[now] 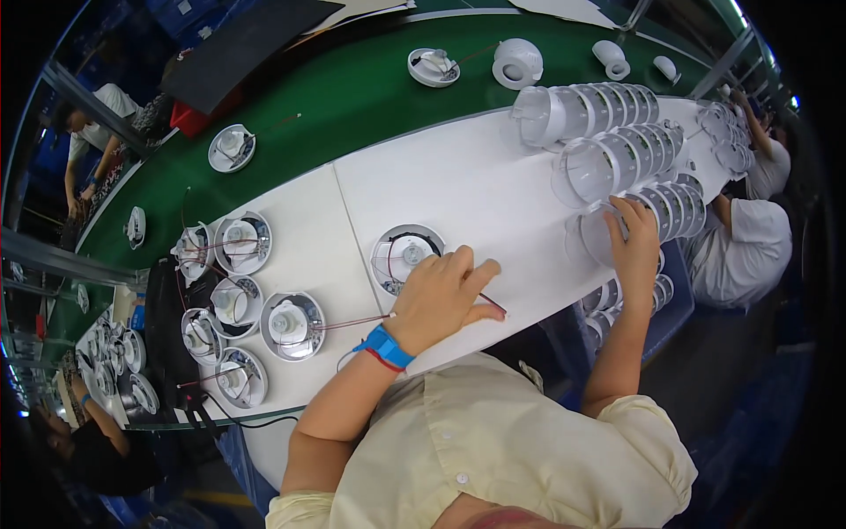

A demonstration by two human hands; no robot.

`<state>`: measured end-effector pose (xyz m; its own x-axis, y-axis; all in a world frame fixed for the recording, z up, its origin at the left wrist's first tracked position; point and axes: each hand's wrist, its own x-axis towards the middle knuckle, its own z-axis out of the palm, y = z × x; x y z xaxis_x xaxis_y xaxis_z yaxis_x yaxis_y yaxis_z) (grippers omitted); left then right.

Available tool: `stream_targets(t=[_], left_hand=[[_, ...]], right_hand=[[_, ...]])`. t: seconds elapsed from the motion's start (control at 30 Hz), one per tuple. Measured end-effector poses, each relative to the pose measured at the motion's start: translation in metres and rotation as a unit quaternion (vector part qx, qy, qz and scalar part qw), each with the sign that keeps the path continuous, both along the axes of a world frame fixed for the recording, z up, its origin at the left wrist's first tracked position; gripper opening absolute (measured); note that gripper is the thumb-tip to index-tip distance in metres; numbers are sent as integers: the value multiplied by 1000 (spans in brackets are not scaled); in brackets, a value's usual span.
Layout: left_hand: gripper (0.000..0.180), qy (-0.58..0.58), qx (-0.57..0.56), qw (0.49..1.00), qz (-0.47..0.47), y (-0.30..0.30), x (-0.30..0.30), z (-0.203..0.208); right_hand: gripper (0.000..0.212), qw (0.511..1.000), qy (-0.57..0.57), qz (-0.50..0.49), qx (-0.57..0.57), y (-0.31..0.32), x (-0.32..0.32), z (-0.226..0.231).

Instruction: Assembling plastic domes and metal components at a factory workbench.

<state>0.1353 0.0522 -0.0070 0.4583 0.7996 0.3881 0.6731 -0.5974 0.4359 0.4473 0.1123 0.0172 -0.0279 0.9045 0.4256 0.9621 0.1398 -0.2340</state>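
My left hand (445,295) is over the near right side of a round white housing (384,273) with a pale round part and thin wires inside. Its thumb and forefinger are spread apart, and the other fingertips are hidden behind the hand. A dark red wire (495,302) passes beside the thumb. On the right, my right hand (636,242) has its fingers bent over the rim of a clear plastic cover (589,236), the front one in the nearest row of nested covers (679,210).
Two more rows of clear covers (608,167) lie behind. Several wired white housings (293,326) are grouped at left. A green conveyor belt (352,97) carries housings and white domed shells (517,63). Below right is a blue bin (674,309) with covers. Other people (745,242) sit nearby.
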Motion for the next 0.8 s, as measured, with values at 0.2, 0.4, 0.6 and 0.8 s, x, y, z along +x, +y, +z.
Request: stream_targets(t=[0.2,0.4,0.6,0.8], left_hand=[[34,-67,45,996,-41,15,-1,-4],[36,-328,-45,941,72,4,2,-3],[23,-414,70,895,152,4,0,-15],[19,-302,166,911,228,1,-2,-26]], right_hand=[[35,990,135,31,41,-6,-46,-28],[94,917,216,299,-153,-18,-53,-16],[101,869,228,379,-222,8,-51,-11],[92,822,251,450,-241,54,-94,-6]])
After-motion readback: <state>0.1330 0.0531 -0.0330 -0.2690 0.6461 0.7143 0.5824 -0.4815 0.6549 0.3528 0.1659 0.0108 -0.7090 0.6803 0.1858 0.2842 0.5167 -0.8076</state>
